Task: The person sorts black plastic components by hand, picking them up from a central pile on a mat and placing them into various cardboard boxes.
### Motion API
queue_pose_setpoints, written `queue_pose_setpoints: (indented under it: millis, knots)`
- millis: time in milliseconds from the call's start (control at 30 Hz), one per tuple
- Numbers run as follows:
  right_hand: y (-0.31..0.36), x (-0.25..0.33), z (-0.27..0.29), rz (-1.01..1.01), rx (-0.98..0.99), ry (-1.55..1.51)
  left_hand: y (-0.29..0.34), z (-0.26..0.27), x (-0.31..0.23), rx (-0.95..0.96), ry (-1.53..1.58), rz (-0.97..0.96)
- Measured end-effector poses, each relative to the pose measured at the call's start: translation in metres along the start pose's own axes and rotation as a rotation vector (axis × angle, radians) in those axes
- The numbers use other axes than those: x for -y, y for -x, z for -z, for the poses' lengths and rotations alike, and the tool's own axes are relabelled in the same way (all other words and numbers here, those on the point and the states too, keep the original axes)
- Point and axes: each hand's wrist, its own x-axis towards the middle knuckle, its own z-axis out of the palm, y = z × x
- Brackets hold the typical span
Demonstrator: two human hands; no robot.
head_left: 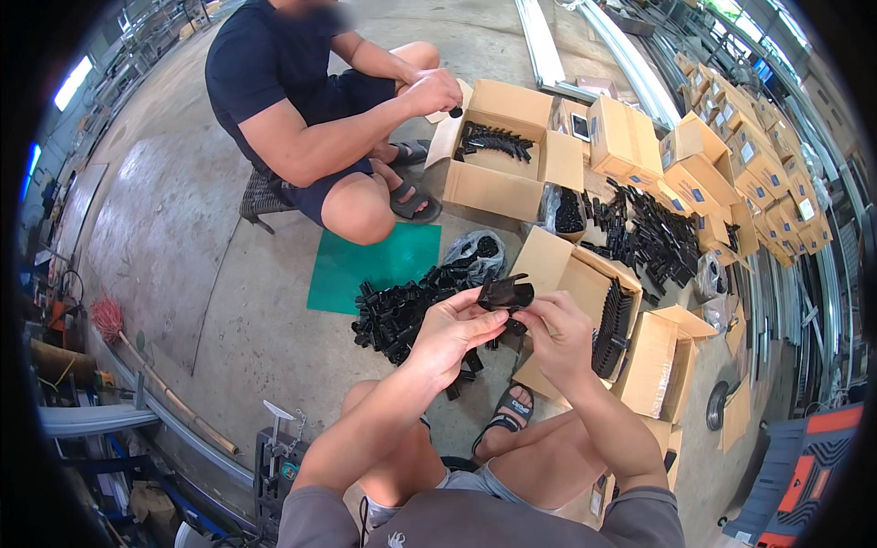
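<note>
My left hand (pixel 452 333) is closed around a black, curved, open-sided plastic clip (pixel 505 292), holding it up in front of me. Below the clip, my right hand (pixel 553 333) pinches a small dark part (pixel 517 326) against its underside; the fingers partly hide it. Under my left hand a loose pile of similar black clips (pixel 388 320) lies on the floor. To the right of my hands, an open cardboard box (pixel 548 260) contains black parts (pixel 614 320) stacked in a neat row.
Across from me a seated co-worker (pixel 274 91) works over another open box (pixel 498 190) of black parts. A plastic bag of small black pieces (pixel 477 254) and a green sheet (pixel 365 265) lie between us. More black parts (pixel 644 237) and stacked cartons (pixel 758 155) are at right.
</note>
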Motion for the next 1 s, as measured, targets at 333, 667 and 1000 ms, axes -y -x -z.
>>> queue_pose_setpoints:
  millis: [333,667,1000]
  knots:
    - [0.0013,0.0008,-0.0023,0.019,-0.006,0.033,-0.0022,0.0018,0.0036,0.004,0.012,-0.025]
    - [0.0002,0.0002,-0.0041,0.074,-0.031,0.052,-0.0024,0.0028,0.0047,-0.004,0.02,-0.024]
    - [0.0002,-0.0042,-0.0073,0.114,-0.073,0.075,0.0032,0.0024,-0.0028,0.013,0.066,0.011]
